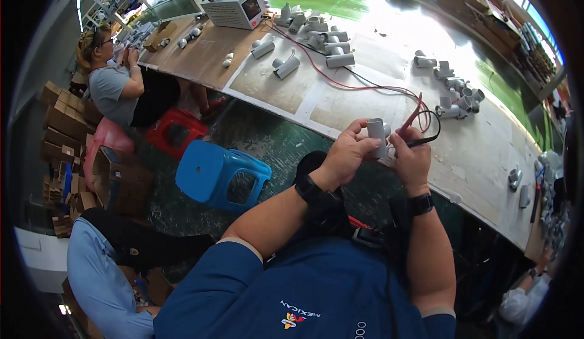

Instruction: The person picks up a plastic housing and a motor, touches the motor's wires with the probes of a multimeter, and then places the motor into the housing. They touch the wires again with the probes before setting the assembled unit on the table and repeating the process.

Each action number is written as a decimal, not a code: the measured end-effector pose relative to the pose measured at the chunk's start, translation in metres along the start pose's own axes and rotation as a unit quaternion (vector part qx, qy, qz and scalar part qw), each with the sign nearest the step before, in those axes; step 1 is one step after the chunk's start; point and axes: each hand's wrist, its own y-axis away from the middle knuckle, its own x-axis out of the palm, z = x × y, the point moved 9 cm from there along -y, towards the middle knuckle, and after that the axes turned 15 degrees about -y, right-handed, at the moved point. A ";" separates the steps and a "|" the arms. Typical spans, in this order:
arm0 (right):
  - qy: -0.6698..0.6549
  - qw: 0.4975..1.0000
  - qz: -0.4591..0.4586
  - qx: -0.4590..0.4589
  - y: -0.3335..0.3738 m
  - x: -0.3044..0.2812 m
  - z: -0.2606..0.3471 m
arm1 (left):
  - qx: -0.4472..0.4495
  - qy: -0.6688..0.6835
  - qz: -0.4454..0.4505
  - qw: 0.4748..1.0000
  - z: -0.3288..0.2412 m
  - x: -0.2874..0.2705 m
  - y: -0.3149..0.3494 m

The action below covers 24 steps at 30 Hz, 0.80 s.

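My left hand (348,153) is closed around a grey cylindrical part (376,135) with a rounded stub on its side, held upright over the bench's near edge. Close beside it, my right hand (412,159) pinches the ends of a red lead (420,105) and a black lead (437,133); their tips are hidden by my fingers. Both leads run back across the bench to a white boxed instrument (237,7) with a small screen and a red button. Whether the lead ends touch the part cannot be made out.
Similar grey parts (337,48) are clustered at the bench's back, with another group (459,99) at right. A blue stool (222,175) and a red stool (176,131) stand left of me. One person (125,86) sits at the far left; another (109,272) is close at left.
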 end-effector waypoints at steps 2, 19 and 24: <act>0.001 1.000 0.004 0.004 -0.001 0.002 0.000 | 0.002 -0.001 0.001 1.000 0.000 -0.002 0.000; -0.022 1.000 0.002 0.014 -0.001 0.003 -0.002 | 0.003 -0.005 -0.007 1.000 -0.002 -0.003 -0.002; -0.021 0.999 0.009 0.025 -0.003 0.002 -0.006 | 0.006 -0.018 -0.012 1.000 -0.002 -0.004 -0.003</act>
